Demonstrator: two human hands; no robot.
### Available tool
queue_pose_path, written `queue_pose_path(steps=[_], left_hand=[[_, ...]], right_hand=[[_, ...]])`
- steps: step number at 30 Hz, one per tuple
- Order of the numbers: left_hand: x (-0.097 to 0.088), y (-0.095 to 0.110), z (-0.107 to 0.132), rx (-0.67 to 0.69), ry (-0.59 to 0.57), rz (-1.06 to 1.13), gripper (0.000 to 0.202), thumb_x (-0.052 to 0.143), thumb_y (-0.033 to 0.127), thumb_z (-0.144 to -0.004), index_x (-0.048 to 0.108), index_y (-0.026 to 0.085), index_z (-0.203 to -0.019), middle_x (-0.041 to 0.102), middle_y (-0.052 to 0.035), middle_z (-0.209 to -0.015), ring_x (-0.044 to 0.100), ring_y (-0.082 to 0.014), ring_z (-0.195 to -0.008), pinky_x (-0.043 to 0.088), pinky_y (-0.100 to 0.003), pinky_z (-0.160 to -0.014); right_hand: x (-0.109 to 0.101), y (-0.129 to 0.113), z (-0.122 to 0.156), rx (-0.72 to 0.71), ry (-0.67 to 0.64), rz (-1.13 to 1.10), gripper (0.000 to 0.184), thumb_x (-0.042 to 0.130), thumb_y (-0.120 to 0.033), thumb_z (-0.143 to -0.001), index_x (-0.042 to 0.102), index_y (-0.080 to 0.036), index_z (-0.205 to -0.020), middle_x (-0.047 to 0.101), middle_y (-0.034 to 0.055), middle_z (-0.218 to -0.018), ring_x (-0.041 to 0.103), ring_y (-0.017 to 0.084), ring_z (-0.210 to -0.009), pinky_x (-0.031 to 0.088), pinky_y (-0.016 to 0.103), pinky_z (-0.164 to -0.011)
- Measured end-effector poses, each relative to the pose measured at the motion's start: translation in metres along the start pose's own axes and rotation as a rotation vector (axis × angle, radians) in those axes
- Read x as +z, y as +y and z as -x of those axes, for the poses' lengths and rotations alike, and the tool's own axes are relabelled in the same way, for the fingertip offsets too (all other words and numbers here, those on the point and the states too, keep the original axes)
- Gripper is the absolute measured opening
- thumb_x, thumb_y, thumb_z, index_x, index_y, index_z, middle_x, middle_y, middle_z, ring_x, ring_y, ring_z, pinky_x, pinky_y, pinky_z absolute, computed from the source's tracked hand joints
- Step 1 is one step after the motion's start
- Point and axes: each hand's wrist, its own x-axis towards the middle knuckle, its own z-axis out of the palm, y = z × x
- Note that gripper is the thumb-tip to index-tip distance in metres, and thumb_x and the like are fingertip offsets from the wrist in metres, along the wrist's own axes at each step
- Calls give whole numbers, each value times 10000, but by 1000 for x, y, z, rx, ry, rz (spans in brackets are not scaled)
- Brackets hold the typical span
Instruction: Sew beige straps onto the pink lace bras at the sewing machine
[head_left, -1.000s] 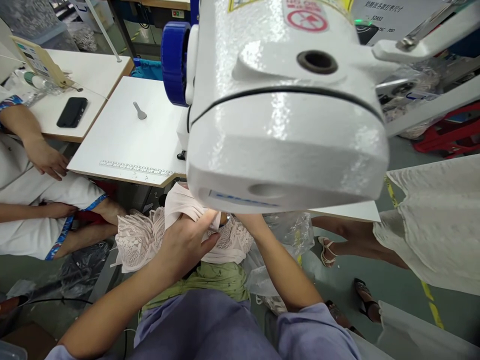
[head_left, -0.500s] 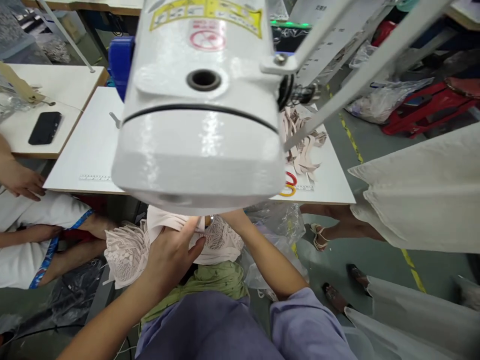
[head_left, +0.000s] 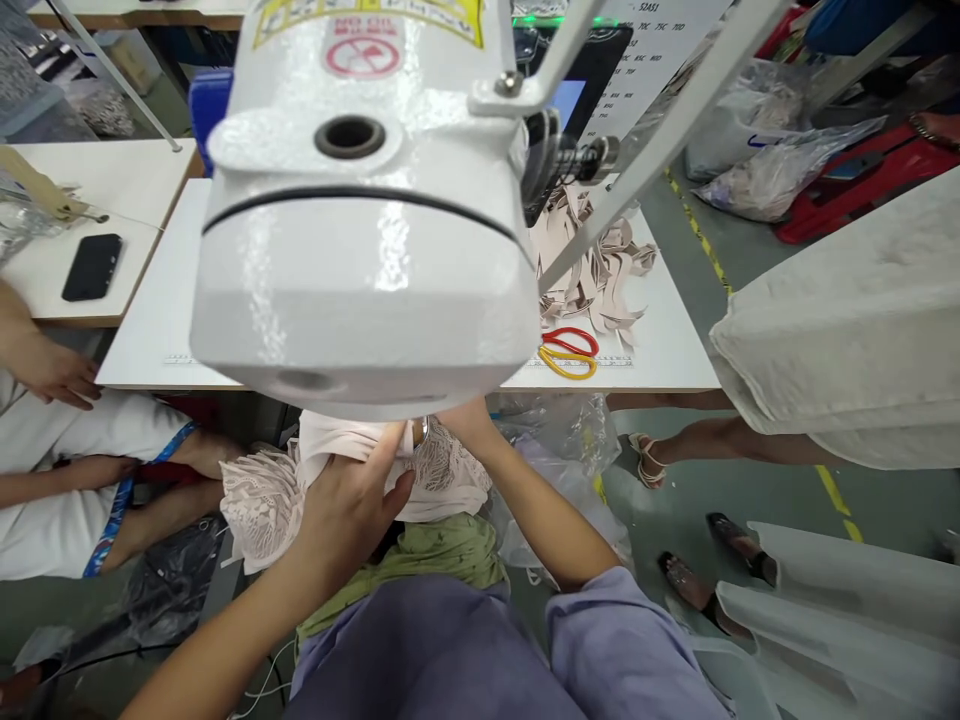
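My left hand (head_left: 349,505) lies flat with fingers stretched on the pink cloth (head_left: 322,442), which sits in my lap just below the machine (head_left: 360,270) and the table (head_left: 150,340) edge. My right hand is hidden behind the machine, so I cannot tell its grip.

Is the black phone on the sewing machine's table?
No, the black phone lies on the neighbouring table, left of the sewing machine's table.

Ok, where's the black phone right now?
In the head view the black phone lies flat on the side table at far left, left of the white sewing machine and beyond a co-worker's hand.
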Motion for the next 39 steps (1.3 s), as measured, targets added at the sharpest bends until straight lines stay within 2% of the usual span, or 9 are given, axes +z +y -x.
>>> queue_pose_path(steps=[9,14,24,26,29,31,34,36,39], left_hand=[[7,-12,7,12,72,67,671,606,399,-921,345,218,-1511,689,-162,-1171,677,-320,-1041,569,-375,-762],[18,-10,10,-144,147,92,919,640,509,-875,180,74,-1541,691,-229,-1132,709,-328,-879,566,-385,-682],[37,49,70,153,32,198,1054,584,505,-935,-149,107,-1579,578,-286,-1375,727,-275,-817,593,-377,-679],[33,46,76,121,-107,444,974,575,447,-949,-84,117,-1586,725,-180,-1149,728,-230,-757,585,-330,-631],[18,31,72,68,-139,602,518,558,289,-967,398,198,-1451,732,9,-773,677,-141,-604,528,-238,-571],[4,24,65,103,52,567,259,545,206,-960,586,204,-1216,712,-1,-766,684,-143,-681,534,-249,-635],[-13,22,49,335,249,529,303,485,129,-952,573,178,-1237,712,-112,-1054,666,-227,-1066,558,-360,-866],[-16,23,38,501,192,429,341,464,145,-960,552,153,-1289,687,-154,-1163,591,-272,-1226,509,-446,-1000],[-7,21,29,437,-31,222,249,452,230,-975,677,126,-997,719,-132,-863,685,-272,-920,525,-453,-896]], right_hand=[[-6,-10,22,285,137,-459,351,588,-445,-908,570,-196,-1155,638,117,-1143,609,171,-779,551,336,-761],[-5,-6,50,362,125,-640,359,620,-463,-911,574,-212,-1164,651,80,-1081,625,166,-875,541,290,-771],[-26,-44,122,518,-67,-685,322,642,-493,-897,689,-209,-1041,715,58,-954,657,203,-857,545,318,-749],[-33,-47,130,611,-52,-739,323,670,-510,-872,714,-203,-962,709,45,-865,637,196,-772,527,304,-670],[-42,-45,136,697,-106,-792,358,723,-543,-814,712,-190,-875,669,25,-761,572,167,-647,467,278,-573],[-46,-43,137,702,-191,-807,380,720,-561,-810,703,-184,-856,654,19,-751,552,154,-631,446,267,-571],[-49,-46,132,612,-360,-796,391,650,-564,-871,700,-177,-901,664,23,-808,578,160,-714,454,265,-642],[-51,-51,128,479,-505,-730,389,589,-542,-920,688,-170,-869,658,19,-795,577,157,-726,444,257,-653],[-47,-55,125,204,-675,-389,362,531,-429,-976,643,-168,-753,620,9,-707,543,138,-661,388,245,-607]])
